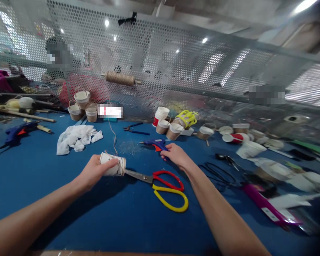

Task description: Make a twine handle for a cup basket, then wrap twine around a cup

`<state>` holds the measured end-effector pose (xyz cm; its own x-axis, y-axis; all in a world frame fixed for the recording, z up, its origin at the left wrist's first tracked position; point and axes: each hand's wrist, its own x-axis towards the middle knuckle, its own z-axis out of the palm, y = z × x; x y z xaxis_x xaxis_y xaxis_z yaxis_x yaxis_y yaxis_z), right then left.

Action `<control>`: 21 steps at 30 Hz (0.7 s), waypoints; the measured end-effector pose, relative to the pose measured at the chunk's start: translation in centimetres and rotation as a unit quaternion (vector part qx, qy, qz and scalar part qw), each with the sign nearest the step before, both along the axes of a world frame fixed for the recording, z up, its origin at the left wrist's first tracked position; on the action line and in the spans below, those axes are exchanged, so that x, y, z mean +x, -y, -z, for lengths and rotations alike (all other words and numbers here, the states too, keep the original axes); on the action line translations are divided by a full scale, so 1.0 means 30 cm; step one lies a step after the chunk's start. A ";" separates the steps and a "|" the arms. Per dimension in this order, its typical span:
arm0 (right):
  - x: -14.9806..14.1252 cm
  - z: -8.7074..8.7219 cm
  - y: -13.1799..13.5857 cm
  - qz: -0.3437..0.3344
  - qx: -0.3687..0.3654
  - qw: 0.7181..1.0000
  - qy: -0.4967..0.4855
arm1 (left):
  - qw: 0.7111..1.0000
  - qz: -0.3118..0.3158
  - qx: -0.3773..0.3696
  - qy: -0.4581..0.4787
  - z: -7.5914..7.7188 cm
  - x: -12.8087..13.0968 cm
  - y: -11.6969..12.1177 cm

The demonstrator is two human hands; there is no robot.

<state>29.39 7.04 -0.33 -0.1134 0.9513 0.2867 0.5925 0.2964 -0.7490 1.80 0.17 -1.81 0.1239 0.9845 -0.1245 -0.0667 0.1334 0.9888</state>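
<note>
My left hand (96,169) is closed around a white paper cup (120,166) with dark markings, tilted on its side above the table. Twine (113,137) runs down from a spool to the cup. In my right hand (175,153) is the handle of a blue glue gun (155,143) with an orange trigger, its nozzle facing left. Between my arms lie large scissors (146,177) with one red and one yellow handle loop; their blade tips are hidden behind the cup. Clear glue strands (130,148) are scattered on the table by the nozzle.
A twine spool (120,78) hangs on the perforated metal screen (160,46). Small wrapped cups (175,131) stand along the back. Pliers (136,128), a white cloth (76,138) and another glue gun (20,132) lie on the blue table (122,220). Clutter fills the right.
</note>
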 end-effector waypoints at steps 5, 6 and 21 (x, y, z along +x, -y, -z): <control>-0.089 -0.118 0.128 -0.023 -0.100 0.991 -0.088 | 1.000 0.019 -0.009 -0.007 0.009 -0.015 0.011; -0.107 -0.133 0.151 -0.047 -0.156 0.980 -0.118 | 1.000 0.018 -0.008 -0.010 0.005 -0.017 0.014; -0.196 -0.092 0.325 -0.078 -0.167 0.979 0.090 | 0.999 -0.002 0.006 -0.035 -0.003 -0.035 0.012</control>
